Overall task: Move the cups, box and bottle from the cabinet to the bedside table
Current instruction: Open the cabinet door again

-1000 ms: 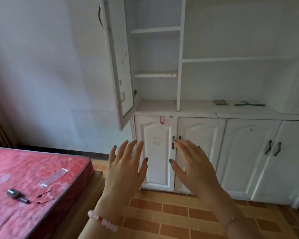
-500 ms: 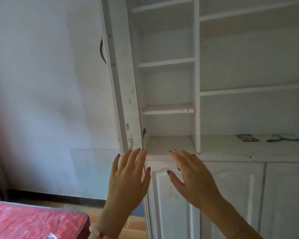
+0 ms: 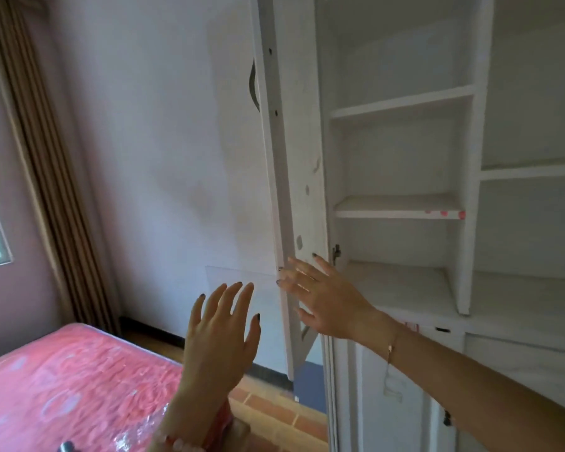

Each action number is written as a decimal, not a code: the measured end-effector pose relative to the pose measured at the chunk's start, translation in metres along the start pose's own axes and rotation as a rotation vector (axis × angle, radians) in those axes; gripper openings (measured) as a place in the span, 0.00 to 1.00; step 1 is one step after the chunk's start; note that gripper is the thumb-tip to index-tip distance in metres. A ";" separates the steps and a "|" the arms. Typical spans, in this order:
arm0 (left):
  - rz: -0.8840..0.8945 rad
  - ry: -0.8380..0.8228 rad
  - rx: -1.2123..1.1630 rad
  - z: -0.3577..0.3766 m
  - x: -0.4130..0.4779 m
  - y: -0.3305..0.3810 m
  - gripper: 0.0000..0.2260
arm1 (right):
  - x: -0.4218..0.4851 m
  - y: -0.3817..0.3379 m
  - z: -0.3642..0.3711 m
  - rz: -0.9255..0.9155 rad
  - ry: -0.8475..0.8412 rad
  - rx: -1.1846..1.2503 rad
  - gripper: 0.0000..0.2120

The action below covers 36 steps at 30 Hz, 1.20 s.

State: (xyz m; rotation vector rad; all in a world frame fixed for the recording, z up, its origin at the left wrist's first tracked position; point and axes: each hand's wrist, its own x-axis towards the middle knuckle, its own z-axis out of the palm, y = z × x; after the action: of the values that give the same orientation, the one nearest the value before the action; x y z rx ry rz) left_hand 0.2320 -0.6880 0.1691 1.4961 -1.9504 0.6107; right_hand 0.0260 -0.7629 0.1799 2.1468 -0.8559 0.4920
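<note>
Hands first: my right hand [image 3: 320,298] reaches across to the lower edge of the open cabinet door [image 3: 294,177], fingers spread flat against it, palm open, gripping nothing. My left hand [image 3: 221,334] hangs in the air just left of the door, fingers splayed, also empty, touching nothing I can see. The cabinet [image 3: 470,197] stands open with white shelves [image 3: 398,208] on view. I see no cups, box or bottle on the shelves shown, so I cannot tell where they are. A red mattress [image 3: 62,380] lies lower left.
</note>
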 end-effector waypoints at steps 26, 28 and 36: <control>0.045 -0.108 -0.058 0.051 -0.006 0.040 0.22 | -0.047 0.046 0.040 -0.173 -0.135 -0.301 0.21; 0.076 -0.125 -0.089 0.059 -0.001 0.048 0.24 | -0.066 0.052 0.033 -0.124 -0.160 -0.306 0.21; 0.226 -0.149 -0.236 0.089 0.018 0.081 0.23 | -0.135 0.074 0.010 0.208 -0.244 -0.291 0.22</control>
State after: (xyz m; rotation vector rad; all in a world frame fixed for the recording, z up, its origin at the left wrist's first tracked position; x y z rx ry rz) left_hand 0.1339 -0.7396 0.1181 1.2167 -2.2391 0.3534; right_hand -0.1209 -0.7505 0.1327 1.8824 -1.2162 0.1924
